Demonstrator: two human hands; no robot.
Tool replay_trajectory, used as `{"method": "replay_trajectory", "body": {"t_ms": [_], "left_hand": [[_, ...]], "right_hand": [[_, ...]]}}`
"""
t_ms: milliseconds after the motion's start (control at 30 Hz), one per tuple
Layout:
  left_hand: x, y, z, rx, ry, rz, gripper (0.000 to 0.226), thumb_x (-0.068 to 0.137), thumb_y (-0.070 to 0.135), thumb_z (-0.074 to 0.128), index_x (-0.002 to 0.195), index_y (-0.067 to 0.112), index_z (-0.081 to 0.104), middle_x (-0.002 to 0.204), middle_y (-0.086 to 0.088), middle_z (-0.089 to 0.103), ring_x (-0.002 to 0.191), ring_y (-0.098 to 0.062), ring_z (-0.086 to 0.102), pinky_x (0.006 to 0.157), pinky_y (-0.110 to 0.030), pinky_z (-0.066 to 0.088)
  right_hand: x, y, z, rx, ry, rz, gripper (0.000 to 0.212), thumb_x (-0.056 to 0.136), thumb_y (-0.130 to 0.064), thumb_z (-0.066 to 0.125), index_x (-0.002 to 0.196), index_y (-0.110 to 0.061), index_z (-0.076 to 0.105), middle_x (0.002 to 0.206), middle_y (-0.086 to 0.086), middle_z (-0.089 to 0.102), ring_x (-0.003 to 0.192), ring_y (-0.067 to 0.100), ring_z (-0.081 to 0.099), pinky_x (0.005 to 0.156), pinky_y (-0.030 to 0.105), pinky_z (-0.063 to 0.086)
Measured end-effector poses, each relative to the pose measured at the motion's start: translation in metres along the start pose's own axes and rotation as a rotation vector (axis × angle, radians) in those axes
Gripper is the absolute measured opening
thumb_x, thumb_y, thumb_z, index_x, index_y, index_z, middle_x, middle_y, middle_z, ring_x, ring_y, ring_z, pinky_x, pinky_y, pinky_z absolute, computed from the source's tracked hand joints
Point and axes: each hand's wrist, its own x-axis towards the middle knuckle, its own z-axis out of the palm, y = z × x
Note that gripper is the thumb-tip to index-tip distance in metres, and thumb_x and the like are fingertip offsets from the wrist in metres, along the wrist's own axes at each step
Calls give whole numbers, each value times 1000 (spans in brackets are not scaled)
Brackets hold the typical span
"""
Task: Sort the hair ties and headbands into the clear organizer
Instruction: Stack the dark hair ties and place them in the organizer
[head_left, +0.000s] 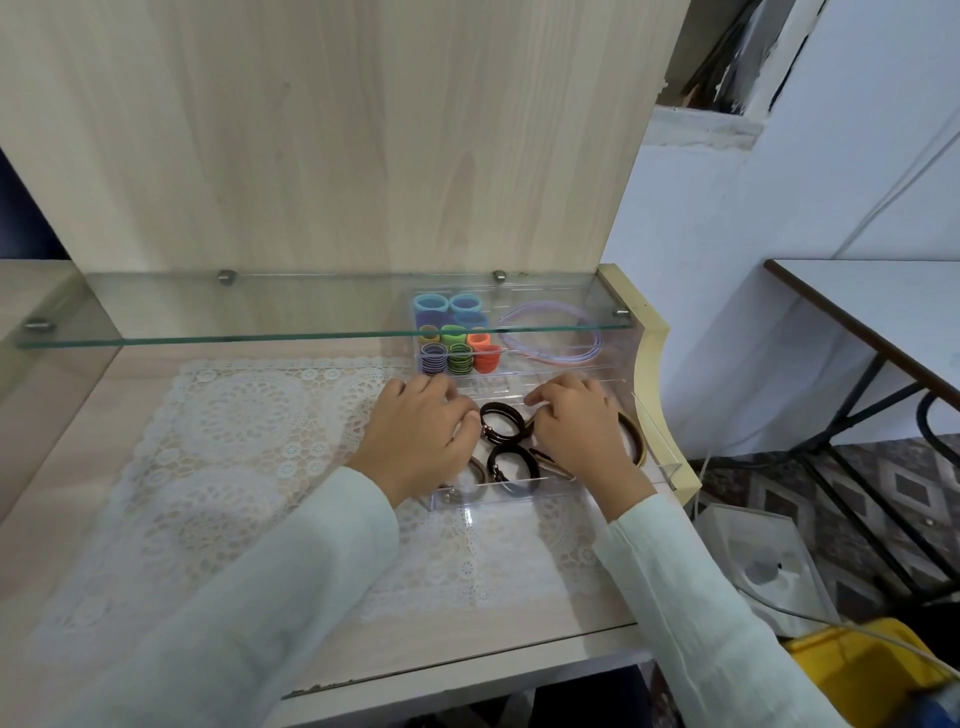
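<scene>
The clear organizer (657, 447) stands at the right of the dresser top, partly under a glass shelf. Its far compartments hold colourful hair ties (457, 343) in blue, green, purple and orange, and a lilac headband (561, 353). The near compartment holds dark brown headbands (501, 423) and a tan headband (636, 441). My left hand (421, 441) lies over the near compartment's left side with its fingers curled down among the bands. My right hand (576, 426) covers the right side, fingers bent near the brown bands. What the fingertips hold is hidden.
A glass shelf (260, 332) juts out over the back of the dresser. A white lace mat (234, 441) covers the wooden top. A white table (883, 301) stands at the right, with a white box (769, 561) and a yellow thing (857, 670) on the floor.
</scene>
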Motion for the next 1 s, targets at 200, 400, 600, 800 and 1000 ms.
{"method": "replay_trajectory", "body": {"t_ms": [200, 400, 600, 800, 1000], "left_hand": [[8, 0, 9, 103, 28, -2, 68, 90, 44, 9, 94, 23, 73, 100, 6, 57, 91, -17, 48, 77, -34, 28], [10, 4, 14, 103, 32, -20, 69, 92, 48, 9, 90, 20, 72, 98, 2, 53, 91, -20, 46, 76, -35, 27], [12, 9, 14, 86, 2, -52, 75, 88, 49, 2, 94, 18, 70, 101, 0, 50, 94, -21, 43, 78, -36, 26], [12, 10, 15, 78, 12, -56, 73, 88, 47, 5, 92, 16, 72, 99, -2, 52, 92, -22, 44, 76, -37, 26], [10, 14, 10, 70, -23, -75, 81, 84, 49, -4, 98, 19, 69, 105, -1, 49, 95, -20, 39, 80, -37, 27]], "right_hand": [[-3, -4, 0, -104, -44, -12, 35, 91, -20, 42, 112, -29, 69, 129, -7, 52, 123, 23, 35, 100, 40, 27], [-5, -5, 1, -139, -31, -38, 35, 91, -21, 42, 113, -29, 69, 128, -7, 52, 123, 23, 36, 99, 40, 28], [-5, -5, 1, -136, -27, -47, 35, 92, -20, 42, 113, -29, 69, 127, -7, 52, 121, 23, 36, 98, 40, 28], [-7, -6, 1, -176, -14, -54, 35, 92, -22, 41, 114, -30, 68, 126, -8, 52, 120, 22, 37, 97, 39, 29], [-7, -6, 0, -174, -15, -57, 34, 93, -23, 41, 113, -30, 68, 125, -8, 52, 120, 22, 37, 96, 41, 30]]}}
